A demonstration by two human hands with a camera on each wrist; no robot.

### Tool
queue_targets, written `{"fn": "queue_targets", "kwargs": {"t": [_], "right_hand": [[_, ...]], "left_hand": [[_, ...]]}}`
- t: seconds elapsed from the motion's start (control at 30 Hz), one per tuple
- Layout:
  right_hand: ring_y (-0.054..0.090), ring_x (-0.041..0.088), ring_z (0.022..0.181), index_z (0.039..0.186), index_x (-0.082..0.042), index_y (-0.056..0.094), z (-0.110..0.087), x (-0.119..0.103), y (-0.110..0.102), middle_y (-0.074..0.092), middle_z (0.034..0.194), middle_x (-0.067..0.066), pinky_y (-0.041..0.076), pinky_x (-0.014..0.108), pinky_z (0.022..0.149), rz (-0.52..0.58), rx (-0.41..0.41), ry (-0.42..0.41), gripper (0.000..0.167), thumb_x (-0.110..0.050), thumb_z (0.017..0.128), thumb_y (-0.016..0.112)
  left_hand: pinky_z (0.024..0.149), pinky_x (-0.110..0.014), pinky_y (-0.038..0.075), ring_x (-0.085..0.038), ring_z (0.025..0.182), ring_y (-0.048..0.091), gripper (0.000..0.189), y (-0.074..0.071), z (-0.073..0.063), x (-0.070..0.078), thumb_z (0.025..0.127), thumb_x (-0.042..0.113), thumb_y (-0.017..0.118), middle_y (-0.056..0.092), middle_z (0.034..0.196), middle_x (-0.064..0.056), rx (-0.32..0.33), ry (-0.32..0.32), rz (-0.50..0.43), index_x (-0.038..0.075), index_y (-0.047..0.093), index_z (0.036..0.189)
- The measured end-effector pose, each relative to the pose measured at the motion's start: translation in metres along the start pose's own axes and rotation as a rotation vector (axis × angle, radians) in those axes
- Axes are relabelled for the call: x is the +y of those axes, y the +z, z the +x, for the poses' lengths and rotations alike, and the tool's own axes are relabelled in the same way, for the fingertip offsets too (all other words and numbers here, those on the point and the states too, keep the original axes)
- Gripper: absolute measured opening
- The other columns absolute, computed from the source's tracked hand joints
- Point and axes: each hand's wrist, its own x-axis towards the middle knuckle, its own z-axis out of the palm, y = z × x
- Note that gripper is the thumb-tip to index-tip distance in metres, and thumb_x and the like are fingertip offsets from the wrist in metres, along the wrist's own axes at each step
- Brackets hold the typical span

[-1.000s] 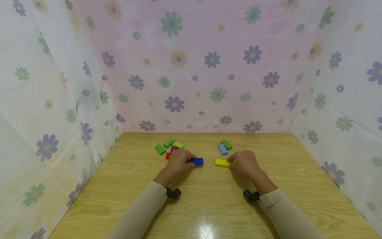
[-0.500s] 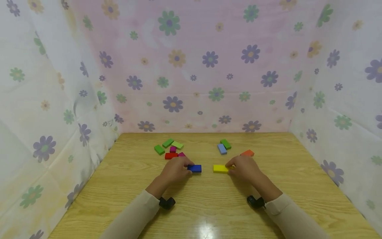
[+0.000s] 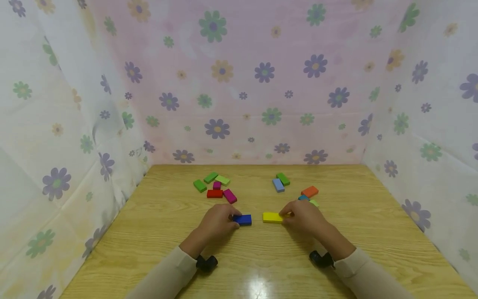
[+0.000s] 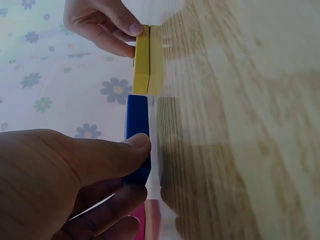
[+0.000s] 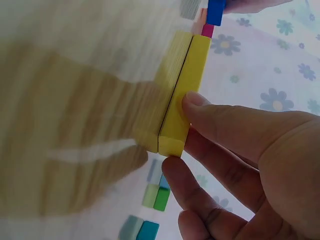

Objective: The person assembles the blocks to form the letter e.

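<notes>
My left hand [image 3: 218, 223] pinches a blue rectangular block [image 3: 244, 220] at its left end, thumb on the near side. A thin gap shows between this block and its reflection in the left wrist view. My right hand [image 3: 307, 219] pinches a yellow block [image 3: 271, 217] by its right part, its thumb [image 5: 197, 101] along one side. The yellow block lies on the tabletop, its edge meeting its reflection in the right wrist view. Both blocks lie lengthwise, nearly in line, with a short space between their facing ends.
Behind my left hand lie a red block [image 3: 214, 194], a magenta block [image 3: 230, 196], another magenta one and several green ones. Farther right are a light blue block [image 3: 278, 185], a green block [image 3: 283, 179] and an orange block [image 3: 310, 191]. Teal [image 3: 303, 198] and lime blocks are partly hidden by my right hand.
Both hands have drawn the blue and yellow blocks toward me across the table. The space between them has narrowed slightly. The blocks behind my hands have come more into view.
</notes>
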Motion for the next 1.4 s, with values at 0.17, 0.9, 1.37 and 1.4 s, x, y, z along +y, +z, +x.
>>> {"fn": "queue_targets", "kwargs": {"t": [0.17, 0.9, 1.37, 1.4], "right_hand": [[0.062, 0.009, 0.087, 0.107, -0.018, 0.082, -0.003, -0.004, 0.006, 0.077, 0.106, -0.005, 0.055, 0.033, 0.076, 0.046, -0.01, 0.024, 0.022, -0.018, 0.085, 0.086], [0.064, 0.007, 0.085, 0.103, -0.02, 0.083, -0.006, -0.021, 0.009, 0.078, 0.103, -0.008, 0.055, 0.032, 0.075, 0.011, -0.007, -0.016, 0.021, -0.02, 0.082, 0.088], [0.068, 0.01, 0.086, 0.102, -0.018, 0.083, -0.007, -0.024, 0.008, 0.079, 0.103, -0.007, 0.056, 0.029, 0.073, -0.009, 0.0, -0.077, 0.021, -0.019, 0.082, 0.088], [0.068, 0.01, 0.087, 0.102, -0.018, 0.083, -0.007, -0.025, 0.008, 0.079, 0.103, -0.007, 0.056, 0.029, 0.074, -0.008, -0.001, -0.077, 0.021, -0.019, 0.082, 0.088]], "left_hand": [[0.077, -0.026, 0.051, -0.006, 0.083, 0.058, 0.028, 0.003, -0.003, -0.001, 0.088, 0.022, 0.083, 0.073, 0.102, 0.009, -0.019, 0.004, -0.001, 0.02, 0.081, 0.116], [0.074, -0.024, 0.051, -0.006, 0.08, 0.057, 0.03, -0.001, -0.006, 0.01, 0.089, 0.024, 0.083, 0.075, 0.1, 0.009, -0.067, 0.014, 0.037, 0.021, 0.08, 0.118], [0.073, -0.023, 0.05, -0.004, 0.078, 0.057, 0.029, 0.0, -0.004, 0.006, 0.088, 0.025, 0.084, 0.075, 0.099, 0.01, -0.065, 0.034, 0.016, 0.022, 0.08, 0.117], [0.073, -0.023, 0.05, -0.004, 0.078, 0.057, 0.029, 0.0, -0.004, 0.006, 0.088, 0.025, 0.084, 0.075, 0.099, 0.01, -0.066, 0.033, 0.015, 0.021, 0.08, 0.117]]}}
